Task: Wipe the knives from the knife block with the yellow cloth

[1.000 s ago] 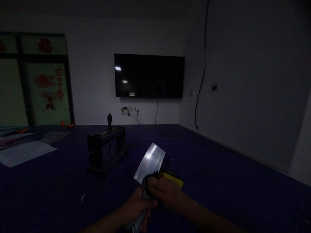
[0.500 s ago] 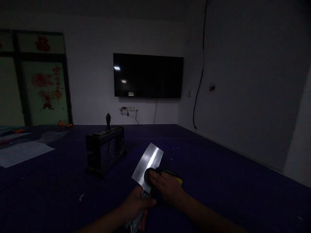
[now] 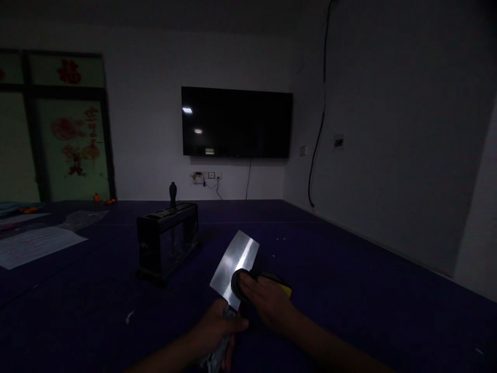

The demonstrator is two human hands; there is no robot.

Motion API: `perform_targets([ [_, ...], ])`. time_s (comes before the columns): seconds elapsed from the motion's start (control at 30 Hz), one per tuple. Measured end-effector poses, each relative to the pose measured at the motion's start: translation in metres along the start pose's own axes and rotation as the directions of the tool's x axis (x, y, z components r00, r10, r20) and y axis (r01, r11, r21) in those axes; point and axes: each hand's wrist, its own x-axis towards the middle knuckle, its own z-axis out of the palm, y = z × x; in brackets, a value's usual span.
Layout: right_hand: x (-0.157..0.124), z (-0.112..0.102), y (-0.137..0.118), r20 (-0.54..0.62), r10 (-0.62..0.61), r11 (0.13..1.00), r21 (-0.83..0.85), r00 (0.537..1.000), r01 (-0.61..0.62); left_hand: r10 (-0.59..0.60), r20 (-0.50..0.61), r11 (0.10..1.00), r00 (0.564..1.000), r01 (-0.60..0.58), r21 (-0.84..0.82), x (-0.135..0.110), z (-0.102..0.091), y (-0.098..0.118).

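Note:
My left hand is closed around the handle of a broad shiny cleaver, whose blade points up and away from me. Against the lower part of the blade my right hand presses a dark pad with a yellow layer, fingers curled on it. Both hands hover low over the dark blue table. To the left of the blade stands a dark knife block with one black handle sticking out of its top.
The room is dim. Papers and clear plastic lie at the table's far left. A black TV hangs on the white back wall above sockets. A white wall runs along the right edge.
My right hand slid the pad up from the blade's base onto its lower face. The cleaver tilted slightly and the view shifted a little.

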Motion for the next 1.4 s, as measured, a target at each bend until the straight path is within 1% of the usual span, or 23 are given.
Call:
perform_targets([
  [0.1, 0.002, -0.003, -0.004, 0.001, -0.077, 0.996, 0.034, 0.997, 0.077, 0.023, 0.023, 1.0, 0.999, -0.023, 0.01, -0.003, 0.0, 0.002],
  [0.2, 0.003, -0.005, -0.007, -0.035, -0.15, 0.988, 0.043, 0.988, 0.151, 0.045, 0.032, 0.998, 0.998, -0.047, 0.04, -0.005, 0.0, 0.004],
  [0.3, 0.003, -0.006, -0.007, -0.069, -0.189, 0.981, 0.04, 0.98, 0.192, 0.089, 0.031, 0.994, 0.996, -0.09, 0.056, -0.008, 0.002, 0.008],
  [0.37, 0.003, -0.006, -0.006, -0.078, -0.189, 0.98, 0.044, 0.979, 0.193, 0.122, 0.018, 0.991, 0.992, -0.123, 0.054, -0.01, 0.004, 0.011],
  [0.4, 0.003, -0.006, -0.006, -0.081, -0.183, 0.982, 0.042, 0.98, 0.187, 0.118, 0.02, 0.992, 0.993, -0.119, 0.051, -0.011, 0.005, 0.012],
  [0.53, 0.003, -0.005, -0.005, -0.063, -0.159, 0.986, 0.034, 0.985, 0.161, 0.034, 0.049, 0.999, 0.998, -0.036, 0.041, -0.015, 0.008, 0.017],
  [0.67, 0.001, -0.001, -0.002, -0.02, -0.15, 0.987, 0.049, 0.988, 0.151, 0.049, 0.055, 0.998, 0.997, -0.051, 0.029, -0.012, 0.007, 0.015],
  [0.73, -0.002, 0.002, 0.001, -0.019, -0.125, 0.991, 0.041, 0.992, 0.126, 0.024, 0.05, 0.999, 0.998, -0.026, 0.029, -0.007, 0.005, 0.011],
  [0.8, -0.004, 0.005, 0.004, -0.015, -0.083, 0.996, 0.028, 0.996, 0.083, 0.007, 0.038, 1.0, 0.999, -0.008, 0.027, -0.003, 0.003, 0.008],
  [0.9, -0.006, 0.008, 0.009, 0.003, 0.016, 1.0, 0.018, 1.0, -0.016, -0.002, 0.038, 1.0, 0.999, 0.001, 0.02, -0.001, 0.002, 0.008],
  [1.0, -0.008, 0.012, 0.014, -0.034, 0.118, 0.993, 0.015, 0.992, -0.117, -0.039, 0.026, 0.999, 0.999, 0.038, 0.026, -0.004, 0.002, 0.009],
  [1.1, -0.009, 0.016, 0.018, -0.076, 0.178, 0.984, 0.019, 0.981, -0.177, -0.073, 0.006, 0.996, 0.997, 0.073, 0.046, -0.006, 0.002, 0.011],
  [1.17, -0.009, 0.017, 0.019, -0.08, 0.194, 0.981, 0.03, 0.978, -0.193, -0.052, -0.016, 0.997, 0.998, 0.053, 0.063, -0.006, 0.001, 0.011],
  [1.27, -0.009, 0.017, 0.019, -0.069, 0.201, 0.979, 0.056, 0.977, -0.197, 0.03, -0.035, 0.996, 0.999, -0.027, 0.084, -0.005, 0.001, 0.011],
  [1.4, -0.01, 0.016, 0.017, -0.075, 0.186, 0.981, 0.077, 0.98, -0.181, 0.046, -0.053, 0.996, 0.998, -0.042, 0.083, -0.001, 0.002, 0.01],
])
